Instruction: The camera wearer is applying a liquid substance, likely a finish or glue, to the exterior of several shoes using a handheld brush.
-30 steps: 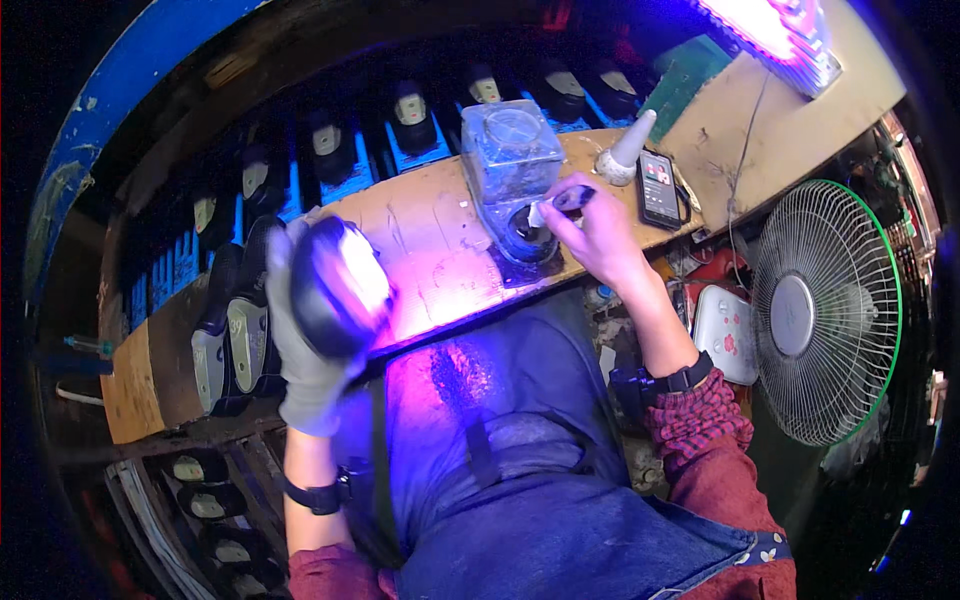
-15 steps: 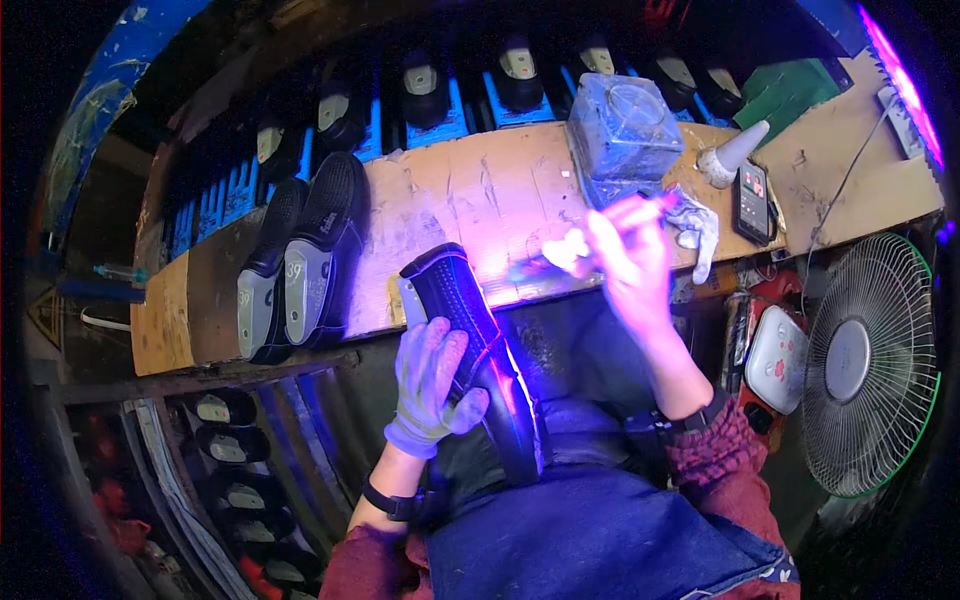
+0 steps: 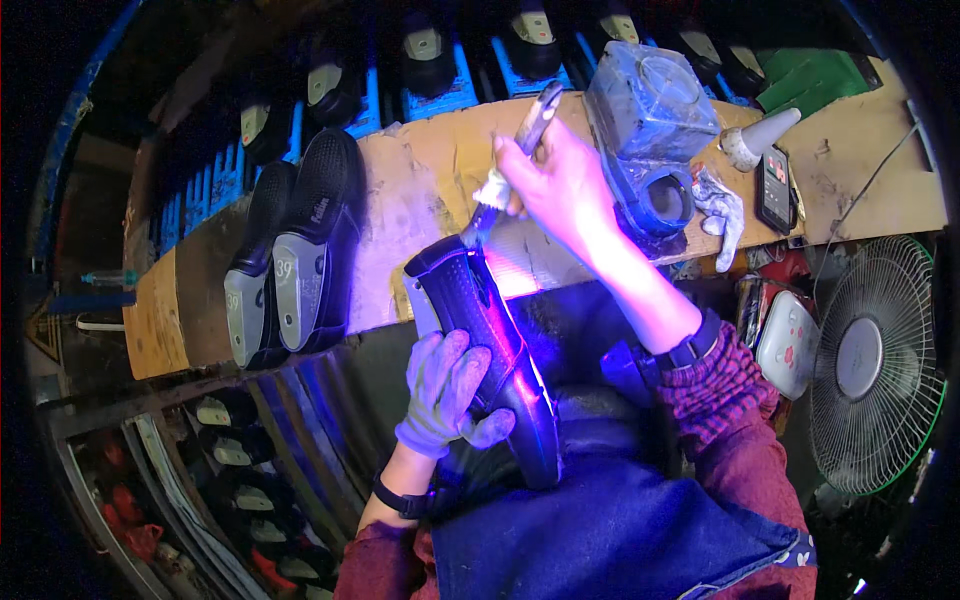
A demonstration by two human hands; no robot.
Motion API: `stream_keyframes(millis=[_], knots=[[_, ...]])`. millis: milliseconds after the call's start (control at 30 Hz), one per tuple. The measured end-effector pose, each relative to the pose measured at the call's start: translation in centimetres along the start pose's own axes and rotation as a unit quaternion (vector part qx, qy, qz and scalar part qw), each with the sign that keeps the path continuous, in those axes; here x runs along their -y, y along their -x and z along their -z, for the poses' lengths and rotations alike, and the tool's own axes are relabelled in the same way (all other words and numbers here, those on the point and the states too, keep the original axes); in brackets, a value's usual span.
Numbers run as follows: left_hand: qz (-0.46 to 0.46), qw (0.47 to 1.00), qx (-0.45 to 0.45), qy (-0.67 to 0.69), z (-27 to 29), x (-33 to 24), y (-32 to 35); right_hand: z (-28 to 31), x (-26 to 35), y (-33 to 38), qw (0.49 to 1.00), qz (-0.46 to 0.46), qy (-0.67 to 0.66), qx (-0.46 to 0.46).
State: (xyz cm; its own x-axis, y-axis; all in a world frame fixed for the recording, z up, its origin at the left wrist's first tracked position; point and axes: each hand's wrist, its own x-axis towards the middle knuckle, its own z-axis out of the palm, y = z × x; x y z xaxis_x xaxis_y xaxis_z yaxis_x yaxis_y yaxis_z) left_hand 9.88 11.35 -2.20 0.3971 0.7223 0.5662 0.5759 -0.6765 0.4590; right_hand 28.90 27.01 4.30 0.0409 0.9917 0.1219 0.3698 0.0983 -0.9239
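My left hand [image 3: 445, 390], in a grey work glove, is closed around a black shoe [image 3: 468, 300] that slants from the bench edge toward my lap. A pale grey shoe last [image 3: 424, 305] shows along the shoe's left side. Bare of any glove, my right hand [image 3: 555, 185] grips a brush [image 3: 538, 118] with white wrapping around its middle. The dark brush head points down at the shoe's far end and appears to touch its edge there. Violet light falls across the shoe's right side.
Two black shoes on grey lasts [image 3: 318, 215] stand left on the cardboard-covered bench [image 3: 410, 200]. A plastic-wrapped box [image 3: 655, 105], a crumpled glove [image 3: 718, 210], a grey cone [image 3: 760, 138] and a phone [image 3: 775, 190] lie right. Beside them is a fan [image 3: 870, 360]. Shoes on blue racks [image 3: 437, 95] line the back.
My right hand has moved left, bringing the brush from near the wrapped box to the shoe's far end. My left hand keeps its hold on the shoe. The view has shifted slightly.
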Motion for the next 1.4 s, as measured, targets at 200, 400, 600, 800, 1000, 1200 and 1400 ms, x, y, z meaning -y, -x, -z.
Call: stream_keyframes(millis=[200, 400, 600, 800, 1000, 1200, 1400], knots=[[-0.007, 1.000, -0.024, 0.000, -0.2, 0.0, -0.5, 1.3, 0.3, 2.7, 0.993, 0.060, -0.036, 0.092], [0.008, 1.000, -0.011, -0.023, -0.2, -0.6, -0.9, 4.0, 1.9, 7.3, 0.974, -0.016, -0.172, 0.149], [0.046, 0.996, -0.061, -0.041, -0.2, -1.2, -2.1, 6.3, 3.0, 10.2, 0.970, 0.027, -0.217, 0.106], [0.099, 0.993, -0.053, -0.036, 0.1, -1.5, -3.5, 8.2, 5.4, 12.0, 0.965, 0.017, -0.244, 0.097], [0.193, 0.972, -0.053, 0.125, 0.7, -1.1, -4.3, 9.6, 6.8, 13.2, 0.943, 0.129, -0.289, 0.100], [0.017, 0.995, -0.052, -0.086, 3.3, -1.9, -6.6, 10.5, 8.8, 12.9, 0.931, 0.259, -0.233, 0.105], [0.186, 0.941, -0.021, 0.281, 6.1, -4.5, -8.8, 9.8, 8.2, 10.9, 0.906, 0.360, -0.212, 0.071]])
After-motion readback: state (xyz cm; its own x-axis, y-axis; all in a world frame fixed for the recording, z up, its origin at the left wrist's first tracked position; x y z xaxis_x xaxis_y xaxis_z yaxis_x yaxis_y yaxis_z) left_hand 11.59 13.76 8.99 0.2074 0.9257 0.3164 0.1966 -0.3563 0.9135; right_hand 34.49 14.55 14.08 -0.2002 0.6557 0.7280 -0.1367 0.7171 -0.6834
